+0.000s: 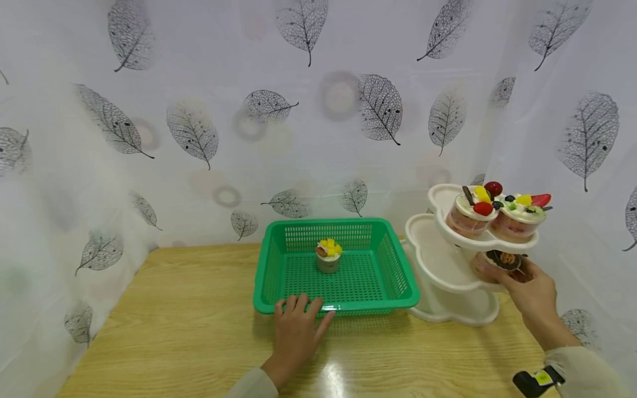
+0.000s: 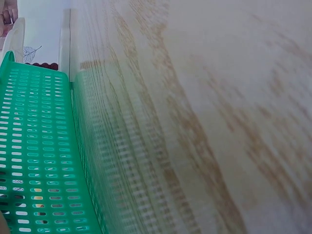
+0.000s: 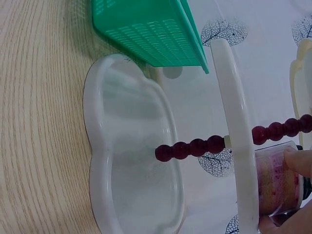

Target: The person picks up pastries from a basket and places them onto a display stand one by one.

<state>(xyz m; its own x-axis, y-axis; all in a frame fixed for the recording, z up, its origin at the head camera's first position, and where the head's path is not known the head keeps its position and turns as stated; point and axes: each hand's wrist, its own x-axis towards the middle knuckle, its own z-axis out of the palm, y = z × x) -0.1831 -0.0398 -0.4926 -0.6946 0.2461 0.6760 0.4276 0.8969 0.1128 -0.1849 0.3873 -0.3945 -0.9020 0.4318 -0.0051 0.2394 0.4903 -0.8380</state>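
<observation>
My right hand (image 1: 534, 293): gripping one chocolate-topped dessert cup (image 1: 487, 266) at the middle tier.
White tiered stand (image 1: 443, 254): left of that hand; two fruit-topped cups (image 1: 468, 218) above it.
My left hand (image 1: 297, 329): fingers extended, resting on the near rim of one green basket (image 1: 378, 304).
Yellow-topped cup (image 1: 328, 261): inside, beyond my left hand.

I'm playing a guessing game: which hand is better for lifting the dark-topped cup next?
Probably the right hand: it grips the dark-topped cup on the stand's middle tier. The left hand rests on the green basket's rim, farther away.
</observation>
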